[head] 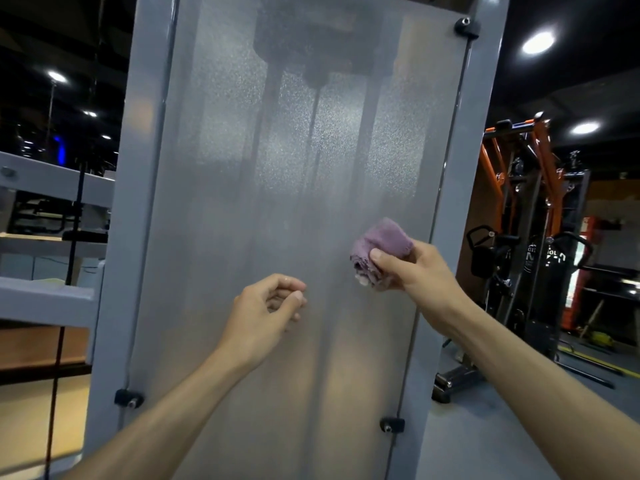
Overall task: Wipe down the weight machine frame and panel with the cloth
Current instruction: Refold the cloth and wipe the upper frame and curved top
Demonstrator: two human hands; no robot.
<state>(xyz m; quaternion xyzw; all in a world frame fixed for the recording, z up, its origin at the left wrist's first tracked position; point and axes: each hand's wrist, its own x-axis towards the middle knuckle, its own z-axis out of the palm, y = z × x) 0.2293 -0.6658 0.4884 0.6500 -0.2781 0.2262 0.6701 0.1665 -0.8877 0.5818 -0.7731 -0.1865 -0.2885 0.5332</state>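
A tall frosted translucent panel (277, 188) fills the middle of the view, bolted between grey frame uprights (131, 209). Dark shapes of the weight stack and rods show dimly through it. My right hand (412, 268) grips a bunched purple cloth (379, 245) against the panel near its right edge. My left hand (268, 306) hovers just in front of the panel's middle, fingers loosely curled, holding nothing.
Black bolt knobs (467, 26) fix the panel at its corners. An orange and black gym machine (526, 216) stands to the right on the grey floor. Grey frame beams (52, 181) and a thin cable run at the left.
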